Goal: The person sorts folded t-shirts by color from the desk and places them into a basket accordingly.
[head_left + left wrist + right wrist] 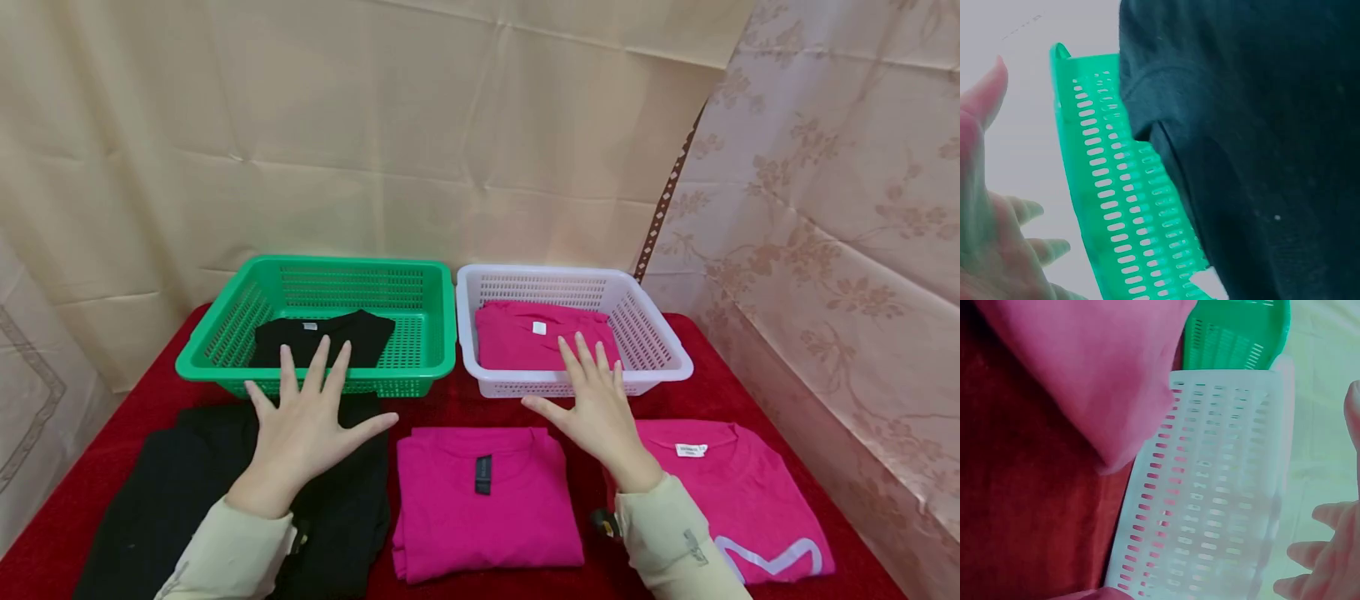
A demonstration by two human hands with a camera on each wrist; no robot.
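Observation:
Both hands are held out palm down with fingers spread, holding nothing. In the head view the left hand [300, 433] hovers over a pile of folded black clothing [187, 483], its fingertips overlapping the front of a green basket [315, 375]. A folded black garment [337, 337] lies inside that basket. The right hand [600, 417] is in front of a white basket [517, 377], which contains a folded pink garment [510, 342]. Between the hands lies a folded magenta shirt [487, 517] with a dark neck label. Right of the right hand is a pink shirt [750, 483] with a white label.
A red cloth [847, 550] covers the table. The two baskets stand side by side at the back, close to a beige curtain [375, 125]. A flowered curtain [847, 208] hangs along the right side, and pale fabric [45, 350] hangs on the left.

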